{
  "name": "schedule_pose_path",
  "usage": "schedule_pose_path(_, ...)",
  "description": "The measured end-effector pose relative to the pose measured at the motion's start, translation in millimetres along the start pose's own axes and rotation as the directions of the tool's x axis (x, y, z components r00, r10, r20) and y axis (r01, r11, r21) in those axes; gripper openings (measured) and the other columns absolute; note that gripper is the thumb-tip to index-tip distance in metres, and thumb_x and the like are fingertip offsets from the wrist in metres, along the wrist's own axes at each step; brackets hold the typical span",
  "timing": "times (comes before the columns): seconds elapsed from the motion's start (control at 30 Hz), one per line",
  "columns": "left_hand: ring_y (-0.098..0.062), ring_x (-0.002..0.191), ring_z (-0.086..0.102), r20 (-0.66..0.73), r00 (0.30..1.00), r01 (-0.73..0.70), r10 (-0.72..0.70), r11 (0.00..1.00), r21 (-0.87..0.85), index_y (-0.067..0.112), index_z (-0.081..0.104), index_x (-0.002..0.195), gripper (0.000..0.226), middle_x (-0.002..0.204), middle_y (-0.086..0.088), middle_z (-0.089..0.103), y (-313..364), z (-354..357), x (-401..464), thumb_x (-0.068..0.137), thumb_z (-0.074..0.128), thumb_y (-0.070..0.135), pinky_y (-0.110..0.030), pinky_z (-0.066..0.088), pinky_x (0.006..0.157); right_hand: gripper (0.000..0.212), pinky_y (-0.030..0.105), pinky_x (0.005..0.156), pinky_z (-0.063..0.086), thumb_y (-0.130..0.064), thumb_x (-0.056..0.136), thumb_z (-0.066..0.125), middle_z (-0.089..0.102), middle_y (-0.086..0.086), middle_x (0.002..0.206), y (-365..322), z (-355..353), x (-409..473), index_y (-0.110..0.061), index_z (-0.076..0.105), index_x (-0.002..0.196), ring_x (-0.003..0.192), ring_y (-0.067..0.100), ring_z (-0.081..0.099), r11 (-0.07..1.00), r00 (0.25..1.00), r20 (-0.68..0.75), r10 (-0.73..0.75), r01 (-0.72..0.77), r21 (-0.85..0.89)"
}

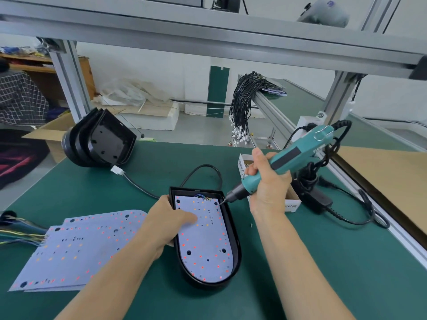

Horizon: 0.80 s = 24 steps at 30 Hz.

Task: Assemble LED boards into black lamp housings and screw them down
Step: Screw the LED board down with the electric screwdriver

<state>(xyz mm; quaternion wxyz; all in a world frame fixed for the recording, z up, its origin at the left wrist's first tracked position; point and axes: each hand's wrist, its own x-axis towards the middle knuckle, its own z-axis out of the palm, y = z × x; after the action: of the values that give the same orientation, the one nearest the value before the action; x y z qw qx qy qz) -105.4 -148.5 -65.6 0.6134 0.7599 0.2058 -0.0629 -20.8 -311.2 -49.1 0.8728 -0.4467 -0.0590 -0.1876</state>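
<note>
A black lamp housing [235,245] lies flat on the green table, with a white LED board [205,245] seated inside it. My left hand [168,225] grips the housing's left wall, its thumb pressing on the board. My right hand [268,183] grips a teal electric screwdriver [288,158]. The driver's bit touches the board's far right corner, close to the coloured wires at the housing's far end.
A stack of loose LED boards [76,250] with wire bundles lies at the left. Several empty black housings [101,139] lean at the back left. A small white screw box [242,165] and the driver's black stand [312,195] sit at the right. Black cables [242,105] hang behind.
</note>
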Motion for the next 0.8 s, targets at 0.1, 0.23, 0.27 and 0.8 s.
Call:
schedule_pose_path(0.1, -0.022, 0.056, 0.058, 0.005, 1.0, 0.001, -0.001, 1.0, -0.005, 0.001, 0.06, 0.097, 0.048, 0.074, -0.009, 0.067, -1.8, -1.0, -0.1, 0.052, 0.065, 0.016, -0.026, 0.043, 0.052, 0.039, 0.024, 0.053, 0.047, 0.0, 0.082, 0.07, 0.048, -0.004, 0.048, 5.5, 0.4, 1.2, -0.024, 0.053, 0.057, 0.044, 0.011, 0.045, 1.0, 1.0, -0.005, -0.004, 0.004, -0.016)
schedule_pose_path(0.23, -0.023, 0.059, 0.057, 0.003, 1.0, 0.019, -0.019, 1.0, -0.025, -0.001, 0.059, 0.099, 0.044, 0.076, -0.011, 0.066, -2.1, -1.7, 0.7, 0.058, 0.069, 0.013, -0.026, 0.041, 0.054, 0.037, 0.026, 0.054, 0.046, -0.007, 0.078, 0.073, 0.046, -0.004, 0.046, 6.2, 0.4, 1.0, -0.026, 0.056, 0.051, 0.043, 0.011, 0.044, 1.0, 1.0, 0.004, 0.019, -0.018, -0.023)
schedule_pose_path(0.27, -0.022, 0.059, 0.057, 0.001, 1.0, 0.021, -0.021, 0.999, -0.025, -0.001, 0.059, 0.099, 0.047, 0.076, -0.011, 0.065, -1.4, -1.8, 0.1, 0.055, 0.067, 0.015, -0.026, 0.041, 0.054, 0.035, 0.027, 0.055, 0.046, -0.009, 0.076, 0.073, 0.046, -0.003, 0.046, 5.7, 0.3, 1.0, -0.027, 0.056, 0.051, 0.044, 0.012, 0.044, 0.999, 1.0, 0.006, 0.023, -0.023, -0.023)
schedule_pose_path(0.8, -0.018, 0.094, 0.059, 0.126, 0.853, -0.407, 0.506, 0.496, 0.767, 0.028, 0.071, 0.098, 0.017, 0.08, 0.007, 0.06, 38.7, 36.0, 11.7, 0.083, 0.065, 0.023, -0.029, 0.036, 0.084, 0.044, 0.025, 0.051, 0.045, -0.004, 0.085, 0.068, 0.045, -0.006, 0.045, -20.7, -0.4, 4.6, -0.027, 0.051, 0.051, 0.043, 0.01, 0.043, 0.999, 1.0, -0.004, -0.009, 0.009, 0.039)
